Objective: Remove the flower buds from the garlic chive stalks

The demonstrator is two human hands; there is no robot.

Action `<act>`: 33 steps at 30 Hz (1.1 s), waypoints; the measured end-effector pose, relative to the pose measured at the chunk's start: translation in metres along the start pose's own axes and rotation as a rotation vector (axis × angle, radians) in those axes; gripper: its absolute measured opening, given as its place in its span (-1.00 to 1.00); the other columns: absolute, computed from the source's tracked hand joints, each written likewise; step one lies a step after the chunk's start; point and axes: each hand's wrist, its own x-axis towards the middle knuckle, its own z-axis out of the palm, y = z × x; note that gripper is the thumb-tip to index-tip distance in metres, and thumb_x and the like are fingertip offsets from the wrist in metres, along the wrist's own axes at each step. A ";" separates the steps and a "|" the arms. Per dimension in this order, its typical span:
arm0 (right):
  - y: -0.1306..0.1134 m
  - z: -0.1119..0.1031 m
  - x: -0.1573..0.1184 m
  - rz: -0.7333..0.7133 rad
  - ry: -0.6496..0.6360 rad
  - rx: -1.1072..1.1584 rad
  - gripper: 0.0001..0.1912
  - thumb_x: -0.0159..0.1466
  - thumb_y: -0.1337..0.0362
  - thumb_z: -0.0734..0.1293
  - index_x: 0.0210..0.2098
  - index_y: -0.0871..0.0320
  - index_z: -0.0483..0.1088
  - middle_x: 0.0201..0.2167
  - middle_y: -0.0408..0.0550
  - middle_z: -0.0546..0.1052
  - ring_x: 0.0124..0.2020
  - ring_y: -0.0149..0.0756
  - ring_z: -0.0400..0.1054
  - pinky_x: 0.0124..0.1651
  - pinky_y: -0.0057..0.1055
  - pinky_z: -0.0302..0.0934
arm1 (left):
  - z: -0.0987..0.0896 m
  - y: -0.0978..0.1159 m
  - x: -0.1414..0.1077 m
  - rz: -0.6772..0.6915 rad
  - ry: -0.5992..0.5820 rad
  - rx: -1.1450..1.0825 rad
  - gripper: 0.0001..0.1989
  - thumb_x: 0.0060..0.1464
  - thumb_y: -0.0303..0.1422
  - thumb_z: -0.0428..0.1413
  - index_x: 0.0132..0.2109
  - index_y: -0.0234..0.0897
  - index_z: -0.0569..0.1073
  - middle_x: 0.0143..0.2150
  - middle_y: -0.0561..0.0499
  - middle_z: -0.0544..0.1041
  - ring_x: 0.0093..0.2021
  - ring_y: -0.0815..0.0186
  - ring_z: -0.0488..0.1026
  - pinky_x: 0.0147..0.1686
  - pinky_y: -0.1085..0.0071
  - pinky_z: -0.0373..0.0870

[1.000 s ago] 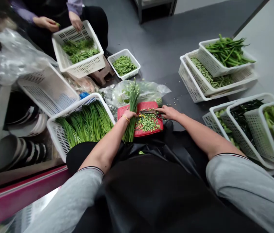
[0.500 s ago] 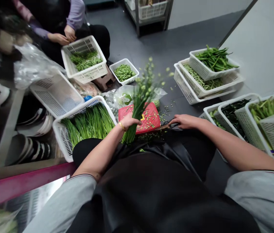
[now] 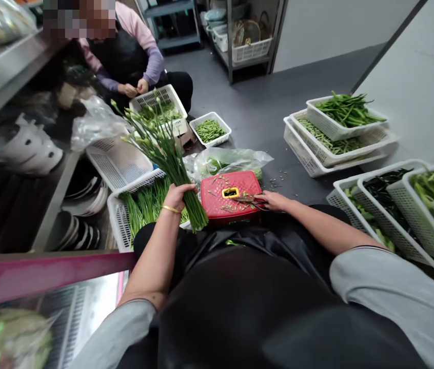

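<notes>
My left hand (image 3: 178, 197) is wrapped round a bunch of long green stems (image 3: 171, 159) with pale buds, tilted up to the left. The cut ends hang beside a red box (image 3: 213, 197) that has a yellow-rimmed opening. My right hand (image 3: 273, 200) is closed on dark-handled scissors (image 3: 253, 199), whose blades lie over the right part of the box top. Small green bits are scattered on the box. A white basket (image 3: 120, 218) of more green stems stands left of my left hand.
Across from me a person's hands (image 3: 134, 89) are above a white basket (image 3: 174, 92) of greens. A small basket of green pods (image 3: 209, 131) is on the floor. Stacked baskets (image 3: 313, 166) and a row of vegetable baskets (image 3: 390, 192) stand right. A clear bag (image 3: 240, 160) lies behind the box.
My left hand has moved left with the bunch, which now leans left and uncovers the box. The scissors now lie over the box top, and the view has shifted.
</notes>
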 end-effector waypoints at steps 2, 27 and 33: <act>0.002 0.003 -0.019 -0.094 -0.058 0.012 -0.29 0.11 0.50 0.27 0.25 0.01 0.28 0.00 0.06 0.44 -0.04 -0.21 0.42 0.00 -0.42 0.25 | 0.000 -0.004 0.005 -0.017 -0.005 -0.030 -0.80 -0.51 -0.45 0.27 -0.59 -0.34 0.42 -0.67 0.05 0.43 -0.62 0.35 0.38 -0.57 0.41 0.36; -0.002 -0.007 -0.023 -0.146 -0.034 0.240 -0.34 0.04 0.50 0.20 0.15 0.16 0.39 0.04 0.01 0.52 0.03 -0.18 0.42 0.10 -0.32 0.26 | -0.003 -0.005 0.049 0.115 -0.092 -0.070 -0.77 -0.45 -0.43 0.27 -0.51 -0.33 0.41 -0.66 0.13 0.40 -0.64 0.42 0.34 -0.58 0.47 0.29; -0.017 -0.014 -0.030 -0.317 -0.148 0.232 -0.40 0.02 0.48 0.25 0.05 0.06 0.48 -0.06 -0.12 0.58 -0.08 -0.30 0.48 -0.03 -0.50 0.32 | -0.001 0.008 0.041 -0.031 -0.312 -0.104 -0.78 -0.40 -0.40 0.27 -0.51 -0.36 0.42 -0.65 0.06 0.43 -0.60 0.38 0.39 -0.48 0.39 0.36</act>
